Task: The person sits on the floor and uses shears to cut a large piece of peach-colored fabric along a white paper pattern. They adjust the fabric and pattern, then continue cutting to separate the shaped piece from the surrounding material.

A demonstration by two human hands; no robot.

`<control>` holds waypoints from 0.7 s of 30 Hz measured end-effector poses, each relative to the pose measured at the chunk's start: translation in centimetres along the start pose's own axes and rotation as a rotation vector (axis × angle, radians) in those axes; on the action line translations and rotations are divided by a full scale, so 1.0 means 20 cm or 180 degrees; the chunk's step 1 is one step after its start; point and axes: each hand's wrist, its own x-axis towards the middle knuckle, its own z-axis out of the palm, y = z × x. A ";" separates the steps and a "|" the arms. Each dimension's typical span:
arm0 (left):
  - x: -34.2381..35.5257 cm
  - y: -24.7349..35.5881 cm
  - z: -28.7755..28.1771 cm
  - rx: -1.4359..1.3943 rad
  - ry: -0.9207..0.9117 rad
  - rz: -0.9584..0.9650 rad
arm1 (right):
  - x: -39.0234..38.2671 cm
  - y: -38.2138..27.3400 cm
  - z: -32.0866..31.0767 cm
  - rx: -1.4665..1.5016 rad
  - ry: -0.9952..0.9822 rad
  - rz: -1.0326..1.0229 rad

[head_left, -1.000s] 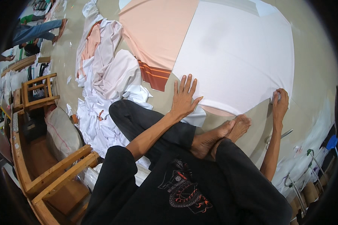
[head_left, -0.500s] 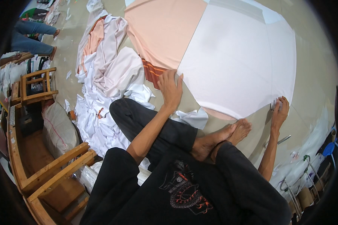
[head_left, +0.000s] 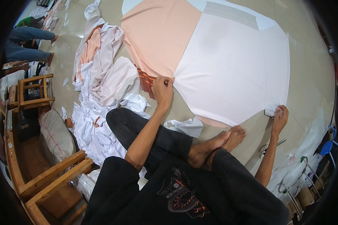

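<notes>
A white fabric panel (head_left: 229,63) lies on the floor beside a peach panel (head_left: 157,33) with a striped red-brown band (head_left: 146,82). My left hand (head_left: 162,90) pinches the white panel's lower left corner where the two meet. My right hand (head_left: 279,118) grips its lower right corner, where the edge is folded over. A small white scrap (head_left: 187,127) lies near my crossed bare feet (head_left: 225,146). A metal tool (head_left: 264,150), partly hidden, lies beside my right forearm.
Crumpled white and peach fabric (head_left: 101,93) heaps along my left. Wooden frames (head_left: 37,99) and a pale sack (head_left: 56,138) stand farther left. A co-worker's legs (head_left: 32,52) show at upper left. Metal rods and blue plastic (head_left: 326,146) crowd the right rim.
My left hand has gone from lying spread on the white panel to a pinch at its left corner. The right corner now folds over under my right hand.
</notes>
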 end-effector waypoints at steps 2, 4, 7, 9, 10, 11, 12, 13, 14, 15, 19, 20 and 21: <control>0.00 0.00 0.01 -0.0013 0.0023 0.0026 | 0.00 0.02 -0.01 -0.0038 -0.0023 -0.0034; 0.01 -0.01 0.01 0.0077 0.0058 0.0059 | 0.00 0.05 -0.01 -0.0039 -0.0033 -0.0092; 0.02 -0.02 0.01 0.0106 0.0082 0.0061 | -0.01 0.05 0.01 -0.0034 -0.0006 -0.0081; 0.03 -0.03 0.01 0.0131 0.0070 0.0068 | -0.02 0.01 0.02 -0.0207 -0.0039 -0.0137; 0.03 -0.04 0.00 0.0160 0.0060 0.0088 | -0.02 -0.01 0.02 -0.0292 -0.0057 -0.0165; 0.03 -0.04 0.00 0.0178 0.0048 0.0113 | -0.02 -0.01 0.01 -0.0259 -0.0047 -0.0136; 0.03 -0.04 0.00 0.0193 0.0035 0.0138 | -0.02 -0.01 0.01 -0.0225 -0.0039 -0.0106; 0.04 -0.04 0.00 0.0210 0.0021 0.0165 | -0.02 0.00 0.02 -0.0189 -0.0030 -0.0076; 0.03 -0.03 0.00 0.0222 -0.0003 0.0192 | -0.02 -0.01 0.01 -0.0129 -0.0018 -0.0073; 0.03 -0.02 0.00 0.0253 -0.0028 0.0217 | -0.02 -0.01 0.01 -0.0070 -0.0003 -0.0068; 0.04 -0.05 0.01 0.0253 0.0179 0.0531 | -0.01 0.02 -0.02 -0.0373 0.0017 -0.0345; 0.05 -0.07 0.02 0.0204 0.0317 0.0658 | -0.01 0.03 0.00 -0.0564 0.0059 -0.0445; 0.05 -0.02 0.01 0.0290 0.0255 0.0559 | -0.01 0.02 -0.01 -0.0653 0.0053 -0.0467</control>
